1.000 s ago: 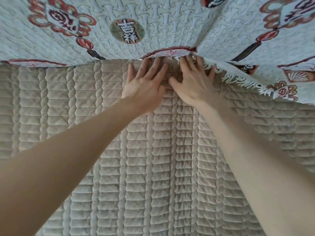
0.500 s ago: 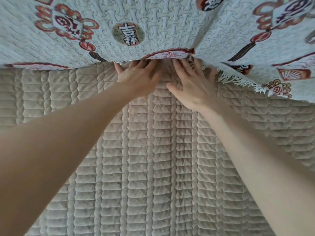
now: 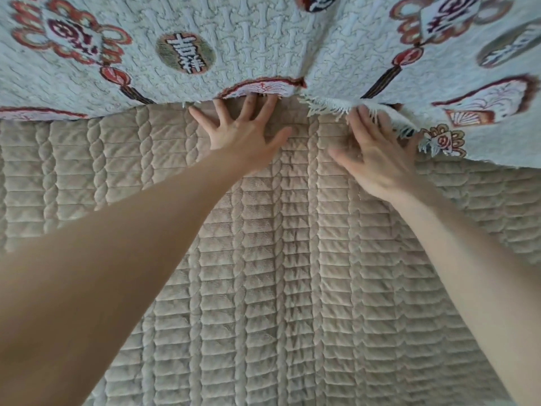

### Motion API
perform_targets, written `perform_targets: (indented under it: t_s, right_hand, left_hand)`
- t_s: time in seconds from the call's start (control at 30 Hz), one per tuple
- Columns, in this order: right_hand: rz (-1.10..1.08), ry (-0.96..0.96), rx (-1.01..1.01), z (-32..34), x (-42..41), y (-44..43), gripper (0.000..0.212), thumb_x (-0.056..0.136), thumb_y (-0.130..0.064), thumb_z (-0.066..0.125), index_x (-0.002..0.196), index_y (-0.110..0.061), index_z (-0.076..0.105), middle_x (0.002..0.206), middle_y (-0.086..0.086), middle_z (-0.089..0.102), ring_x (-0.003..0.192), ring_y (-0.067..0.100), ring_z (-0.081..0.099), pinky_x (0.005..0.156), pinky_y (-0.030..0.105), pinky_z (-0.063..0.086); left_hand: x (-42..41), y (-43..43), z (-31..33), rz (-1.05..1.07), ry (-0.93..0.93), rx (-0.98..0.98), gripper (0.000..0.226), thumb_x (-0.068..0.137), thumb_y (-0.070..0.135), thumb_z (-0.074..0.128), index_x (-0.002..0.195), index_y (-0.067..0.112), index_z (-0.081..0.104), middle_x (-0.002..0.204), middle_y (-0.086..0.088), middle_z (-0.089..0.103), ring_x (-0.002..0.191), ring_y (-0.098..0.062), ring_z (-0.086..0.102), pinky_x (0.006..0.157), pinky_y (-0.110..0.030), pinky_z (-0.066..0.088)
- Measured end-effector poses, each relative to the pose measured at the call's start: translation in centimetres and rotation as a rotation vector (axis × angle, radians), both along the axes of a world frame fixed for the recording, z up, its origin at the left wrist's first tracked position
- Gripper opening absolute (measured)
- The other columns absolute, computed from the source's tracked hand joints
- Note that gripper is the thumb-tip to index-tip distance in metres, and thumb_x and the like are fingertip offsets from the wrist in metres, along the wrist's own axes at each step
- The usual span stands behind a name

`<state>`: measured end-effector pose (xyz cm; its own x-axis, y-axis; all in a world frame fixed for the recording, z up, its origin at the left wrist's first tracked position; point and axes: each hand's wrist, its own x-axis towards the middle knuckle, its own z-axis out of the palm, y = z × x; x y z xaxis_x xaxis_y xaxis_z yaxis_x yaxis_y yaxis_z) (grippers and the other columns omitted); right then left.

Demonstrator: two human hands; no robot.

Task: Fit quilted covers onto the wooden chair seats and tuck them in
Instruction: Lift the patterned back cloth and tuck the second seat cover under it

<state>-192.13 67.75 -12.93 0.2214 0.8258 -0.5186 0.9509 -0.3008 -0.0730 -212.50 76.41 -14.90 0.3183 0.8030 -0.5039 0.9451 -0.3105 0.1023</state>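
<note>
1. Far left: the beige quilted cover (image 3: 278,288) is spread flat over the whole seat, from the near edge to the far edge, where it runs under a pale patterned throw (image 3: 234,39) hanging down the back. No wood showing anywhere, so I can't see the chair itself.

2. Left hand (image 3: 243,136) is flat on the cover at the far edge, fingers (image 3: 222,112) spread wide, tips just under the throw's hem. Not pinching anything, just pressing palm-down.

3. Right hand (image 3: 377,162) is just beside it to the right, also flat with the fingers fanned out, tips hidden under the throw's white fringe (image 3: 336,106). It's a bit blurred, so I can't say if any fabric is hooked underneath.

4. Handling guess: the cover looks soft, plush and thickish, so it should bunch rather than slide. I'd push it into the back gap with flat fingertips, working along the far edge, not grab it mid-panel.

5. The fringe might snag on fingers, so I'd watch that.
</note>
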Motion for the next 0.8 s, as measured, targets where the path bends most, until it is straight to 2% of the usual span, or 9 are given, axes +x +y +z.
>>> perform_targets:
  t_s: [0.13, 0.27, 0.33, 0.43, 0.67, 0.8]
  right_hand:
    - [0.058, -0.002, -0.011, -0.9, 2.4, 1.9, 0.072, 0.093, -0.07, 0.018, 0.151, -0.04, -0.012, 0.159, -0.022, -0.011, 0.149, 0.014, -0.004, 0.114, 0.065, -0.004]
    - [0.044, 0.082, 0.06, -0.7, 2.1, 0.4, 0.075, 0.092, -0.071, 0.02, 0.153, -0.038, -0.01, 0.16, -0.018, -0.009, 0.149, 0.013, -0.006, 0.115, 0.063, -0.004]
    - [0.017, 0.075, 0.125, -0.5, 3.1, -1.5, 0.076, 0.092, -0.072, 0.02, 0.153, -0.037, -0.008, 0.161, -0.015, -0.01, 0.149, 0.012, -0.008, 0.116, 0.061, -0.004]
    - [0.0, 0.041, 0.08, 0.0, 6.2, -3.1, 0.076, 0.092, -0.072, 0.02, 0.153, -0.036, -0.007, 0.161, -0.013, -0.011, 0.149, 0.016, -0.006, 0.117, 0.06, -0.002]
    - [0.012, 0.164, -0.012, -0.9, 9.4, 1.7, 0.075, 0.092, -0.072, 0.024, 0.154, -0.035, 0.002, 0.162, -0.01, -0.005, 0.15, 0.022, 0.0, 0.12, 0.051, 0.009]
    - [0.077, 0.119, 0.112, -0.4, 9.3, -0.6, 0.074, 0.093, -0.071, 0.021, 0.154, -0.035, -0.001, 0.162, -0.012, -0.004, 0.15, 0.019, -0.001, 0.116, 0.061, -0.001]
  left_hand:
    - [-0.5, -2.4, 0.5, -0.044, -0.084, 0.093, 0.064, 0.092, 0.067, 0.008, 0.15, 0.043, -0.005, 0.161, 0.005, -0.005, 0.144, -0.043, -0.011, 0.108, -0.07, -0.007]
    - [3.1, -4.3, 0.4, -0.18, -0.189, 0.095, 0.058, 0.098, 0.058, 0.01, 0.151, 0.039, -0.001, 0.161, 0.006, -0.01, 0.147, -0.022, -0.014, 0.111, -0.068, -0.003]
    - [5.7, -3.0, 0.0, -0.101, -0.209, 0.059, 0.055, 0.1, 0.052, 0.013, 0.152, 0.037, 0.003, 0.161, 0.007, -0.004, 0.148, -0.022, -0.007, 0.108, -0.072, -0.002]
    - [7.9, -2.1, 0.0, 0.0, -0.196, 0.036, 0.054, 0.1, 0.05, 0.016, 0.151, 0.034, 0.008, 0.161, 0.007, 0.004, 0.148, -0.026, 0.0, 0.102, -0.077, -0.002]
    - [10.6, -5.3, 0.5, -0.124, -0.188, 0.127, 0.053, 0.102, 0.047, 0.013, 0.153, 0.035, 0.001, 0.161, 0.006, -0.005, 0.148, -0.022, -0.01, 0.113, -0.064, -0.003]
    - [12.4, -4.3, -0.4, -0.078, -0.136, 0.109, 0.053, 0.102, 0.044, 0.012, 0.152, 0.034, -0.001, 0.161, 0.005, -0.006, 0.148, -0.024, -0.008, 0.113, -0.063, -0.002]
